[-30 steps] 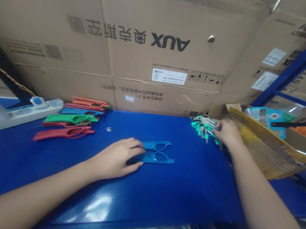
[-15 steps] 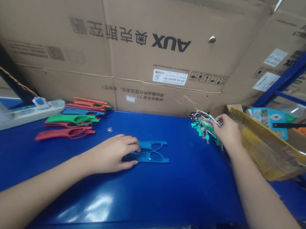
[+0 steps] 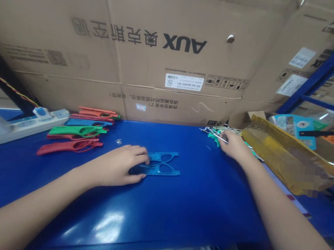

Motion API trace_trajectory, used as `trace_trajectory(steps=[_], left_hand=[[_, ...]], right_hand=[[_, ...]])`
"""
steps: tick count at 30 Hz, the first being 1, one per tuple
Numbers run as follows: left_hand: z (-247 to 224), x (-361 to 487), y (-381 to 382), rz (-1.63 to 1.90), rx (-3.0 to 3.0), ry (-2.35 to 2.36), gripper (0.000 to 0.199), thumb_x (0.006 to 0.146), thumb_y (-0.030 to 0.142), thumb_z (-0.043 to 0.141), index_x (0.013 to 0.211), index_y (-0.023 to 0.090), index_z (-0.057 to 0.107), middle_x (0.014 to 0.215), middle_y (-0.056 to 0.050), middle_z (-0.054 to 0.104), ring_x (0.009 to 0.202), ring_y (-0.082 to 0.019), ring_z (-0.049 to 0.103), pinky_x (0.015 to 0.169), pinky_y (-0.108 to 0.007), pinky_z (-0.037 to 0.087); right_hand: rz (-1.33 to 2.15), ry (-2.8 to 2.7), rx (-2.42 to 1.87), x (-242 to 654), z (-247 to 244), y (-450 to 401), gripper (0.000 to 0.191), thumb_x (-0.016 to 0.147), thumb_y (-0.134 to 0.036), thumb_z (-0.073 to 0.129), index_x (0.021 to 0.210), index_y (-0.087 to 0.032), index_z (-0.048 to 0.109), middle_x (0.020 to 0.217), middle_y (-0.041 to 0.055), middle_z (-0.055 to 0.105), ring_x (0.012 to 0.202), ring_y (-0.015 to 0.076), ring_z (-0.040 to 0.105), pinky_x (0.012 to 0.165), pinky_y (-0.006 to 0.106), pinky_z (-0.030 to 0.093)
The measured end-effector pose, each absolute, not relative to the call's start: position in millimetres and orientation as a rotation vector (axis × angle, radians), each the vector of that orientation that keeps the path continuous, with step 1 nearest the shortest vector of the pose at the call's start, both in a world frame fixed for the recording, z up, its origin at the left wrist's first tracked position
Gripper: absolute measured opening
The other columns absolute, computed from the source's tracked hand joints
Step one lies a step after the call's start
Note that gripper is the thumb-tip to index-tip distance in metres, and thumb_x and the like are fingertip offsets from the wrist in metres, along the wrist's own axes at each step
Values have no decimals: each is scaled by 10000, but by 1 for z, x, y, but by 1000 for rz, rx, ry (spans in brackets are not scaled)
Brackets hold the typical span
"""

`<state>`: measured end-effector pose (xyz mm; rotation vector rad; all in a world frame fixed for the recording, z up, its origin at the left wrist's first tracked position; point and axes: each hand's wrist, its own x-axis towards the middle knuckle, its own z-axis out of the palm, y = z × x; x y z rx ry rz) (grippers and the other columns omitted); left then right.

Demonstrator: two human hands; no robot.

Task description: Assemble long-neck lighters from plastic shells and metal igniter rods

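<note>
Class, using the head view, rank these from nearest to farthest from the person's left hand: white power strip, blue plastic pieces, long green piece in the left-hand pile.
1. Blue plastic pieces: at the fingers of the left hand.
2. Long green piece: left, in the pile.
3. White power strip: far left, beyond the pile.

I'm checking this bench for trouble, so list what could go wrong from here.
The thin metal piece in the right hand could snag on the jumbled pile of parts.
The blue plastic pieces might slide if the left hand at their ends shifts.
The tiny loose bits on the table could get brushed away.
</note>
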<state>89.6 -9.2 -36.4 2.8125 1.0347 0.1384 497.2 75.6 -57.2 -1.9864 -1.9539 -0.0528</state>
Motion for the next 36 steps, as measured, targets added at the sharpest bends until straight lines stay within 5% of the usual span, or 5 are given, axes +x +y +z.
trace_trajectory(steps=[6,13,18,24,36], left_hand=[[-36,90,-9,188,2819,1002,241,919,323,610,1130,215,650,1118,-67,628,979,-241,616,888,-361,482],[-37,88,-9,221,2816,974,241,921,318,607,1136,215,648,1119,-72,628,973,-236,619,880,-350,490],[-35,88,-10,220,2809,977,240,914,308,615,1132,215,655,1110,-70,628,972,-234,626,872,-341,494],[-31,84,-9,161,2796,1027,235,881,295,635,1101,216,661,1087,-66,631,958,-236,644,879,-341,499],[-23,80,-8,93,2796,1069,246,846,327,667,1071,227,673,1083,-56,647,923,-232,655,843,-335,503]], right_hand=[[-20,-1890,-2051,502,-52,72,29,744,-234,621,766,-221,634,703,54,670,633,214,590,568,287,376],[-118,-1714,-1846,495,-36,67,153,820,-361,549,864,-220,588,821,87,699,716,223,617,637,301,438],[128,-1861,-1756,493,-40,64,207,807,-432,589,791,-232,536,648,13,625,542,168,537,550,277,394],[487,-2192,-1402,468,-37,49,336,880,-530,574,816,-200,561,724,1,576,662,150,519,620,272,427],[915,-2246,-933,398,-42,0,209,986,-424,542,982,-218,575,807,-8,601,685,117,537,629,246,443]])
